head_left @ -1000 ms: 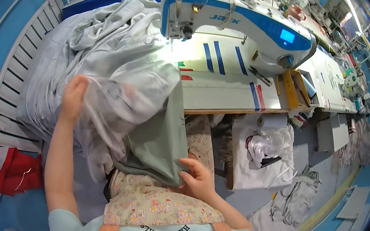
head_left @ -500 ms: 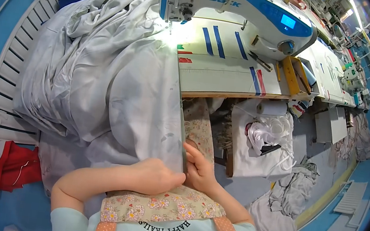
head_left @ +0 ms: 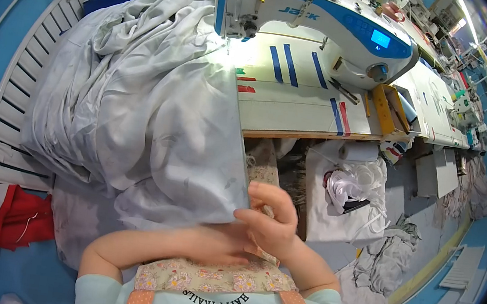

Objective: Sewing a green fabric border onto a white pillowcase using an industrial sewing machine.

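Observation:
A large pale grey-white fabric hangs from the sewing machine down over the table's front edge toward my lap. At its right edge is my right hand, fingers curled and thumb laid on the fabric, closed on that edge. My left hand lies below the fabric's lower edge, close to my apron. It is blurred and partly covered by my right hand, so its fingers are unclear. Up at the lit needle area the fabric's top end lies under the machine head.
Tape strips mark the white table, where tweezers and a yellow box lie at the right. Below stands a cloth-covered stool with white ribbon. A white slatted rack borders the left, near red-and-white cloth.
My right hand has risen slightly and its thumb has come onto the fabric edge. My left hand has shifted from a closed shape to a blurred one, lower and behind the right hand.

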The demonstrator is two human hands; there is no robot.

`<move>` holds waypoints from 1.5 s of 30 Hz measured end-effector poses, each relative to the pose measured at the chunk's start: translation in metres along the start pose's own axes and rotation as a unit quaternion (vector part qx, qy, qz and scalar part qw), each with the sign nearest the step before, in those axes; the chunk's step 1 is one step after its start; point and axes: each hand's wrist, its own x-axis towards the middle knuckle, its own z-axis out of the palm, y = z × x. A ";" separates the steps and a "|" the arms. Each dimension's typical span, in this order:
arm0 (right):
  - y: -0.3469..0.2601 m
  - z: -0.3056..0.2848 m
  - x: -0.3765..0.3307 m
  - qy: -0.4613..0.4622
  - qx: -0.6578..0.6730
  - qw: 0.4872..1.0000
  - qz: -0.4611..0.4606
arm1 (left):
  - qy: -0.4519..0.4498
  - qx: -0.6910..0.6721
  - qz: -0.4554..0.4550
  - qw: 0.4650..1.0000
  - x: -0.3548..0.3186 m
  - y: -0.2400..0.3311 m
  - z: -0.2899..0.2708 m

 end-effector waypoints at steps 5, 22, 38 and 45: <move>0.013 -0.001 0.006 -0.052 0.048 0.998 0.004 | 0.096 0.093 -0.314 0.940 -0.052 -0.029 -0.031; 0.099 0.032 -0.024 -0.177 0.074 0.957 0.217 | 0.508 0.366 -0.341 0.701 -0.167 -0.193 -0.217; 0.127 0.038 -0.010 -0.221 0.097 0.934 0.265 | 0.550 0.389 -0.401 0.621 -0.128 -0.173 -0.227; 0.138 0.041 0.007 -0.222 0.074 0.953 0.193 | 0.523 0.373 -0.423 0.640 -0.138 -0.208 -0.246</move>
